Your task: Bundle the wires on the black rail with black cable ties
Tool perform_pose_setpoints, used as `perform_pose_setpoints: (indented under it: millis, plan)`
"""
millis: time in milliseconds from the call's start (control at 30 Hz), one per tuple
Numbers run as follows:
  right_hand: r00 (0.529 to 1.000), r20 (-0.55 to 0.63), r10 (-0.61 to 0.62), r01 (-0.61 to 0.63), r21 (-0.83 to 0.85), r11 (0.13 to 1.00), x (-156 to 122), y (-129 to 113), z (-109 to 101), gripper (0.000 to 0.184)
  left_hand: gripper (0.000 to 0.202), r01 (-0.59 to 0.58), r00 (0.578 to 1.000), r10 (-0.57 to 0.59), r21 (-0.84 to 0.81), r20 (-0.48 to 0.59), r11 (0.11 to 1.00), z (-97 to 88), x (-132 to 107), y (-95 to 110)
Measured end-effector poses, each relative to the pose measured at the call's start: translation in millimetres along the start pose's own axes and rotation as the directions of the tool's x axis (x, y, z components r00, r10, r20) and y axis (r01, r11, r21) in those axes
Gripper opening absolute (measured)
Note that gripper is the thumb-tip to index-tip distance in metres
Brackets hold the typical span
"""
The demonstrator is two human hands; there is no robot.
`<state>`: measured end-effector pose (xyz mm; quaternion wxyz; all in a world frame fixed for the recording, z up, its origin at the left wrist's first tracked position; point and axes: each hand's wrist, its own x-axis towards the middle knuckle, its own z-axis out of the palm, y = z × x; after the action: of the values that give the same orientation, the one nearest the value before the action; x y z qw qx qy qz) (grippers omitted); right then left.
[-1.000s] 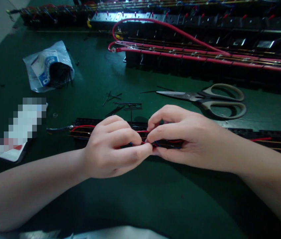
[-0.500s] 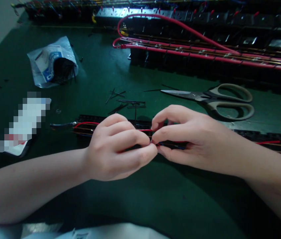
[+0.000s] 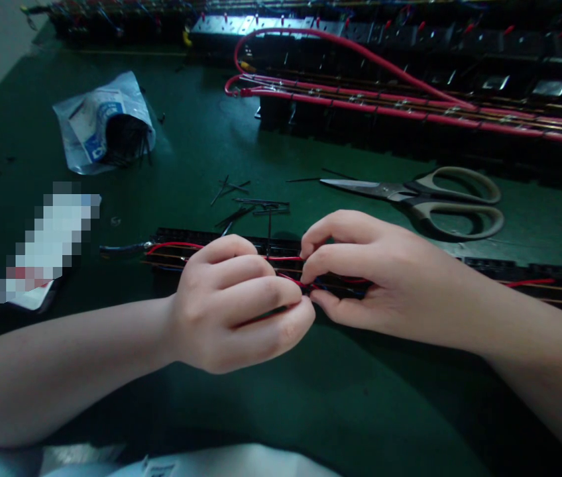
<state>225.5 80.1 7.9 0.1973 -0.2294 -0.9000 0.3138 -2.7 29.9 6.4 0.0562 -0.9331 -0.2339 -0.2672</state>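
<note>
The long black strip laid with thin red and brown wires (image 3: 283, 246) lies beneath your hands, running from 9 to 3 o'clock on the dark green tabletop (image 3: 281, 411). Your left hand (image 3: 246, 305) is curled, fingertips drawn narrow at the wires; your right hand (image 3: 375, 271) keeps a small gap between thumb and fingers there. You cannot tell exactly what either grips. From your fingertips, loose thin black ties (image 3: 262, 202) lie at 11 o'clock, grey-green-handled metal scissors (image 3: 391, 191) at 2, a clear plastic bag with a blue-and-white label (image 3: 105, 126) at 10, and a thick red cable loop (image 3: 311, 31) at 12.
</note>
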Motion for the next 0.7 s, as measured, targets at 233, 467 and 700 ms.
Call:
perform_pose_setpoints:
  millis: [233,467,700]
  plan:
    - [1.000,0.000,0.005,-0.005,-0.027,1.000,-0.3,-0.3,1.5,0.011,0.004,-0.058,0.998,0.059,0.014,-0.037,0.998,0.6,1.9,0.7]
    - [1.000,0.004,0.001,-0.001,-0.068,0.998,-1.1,-0.5,2.9,0.009,0.008,-0.105,0.994,0.105,0.002,-0.002,0.994,-2.2,2.1,3.1]
    - [1.000,0.011,-0.017,0.018,-0.133,0.991,-0.2,-1.8,3.9,0.010,0.010,-0.135,0.991,0.134,-0.051,-0.020,0.990,-4.5,4.3,3.3]
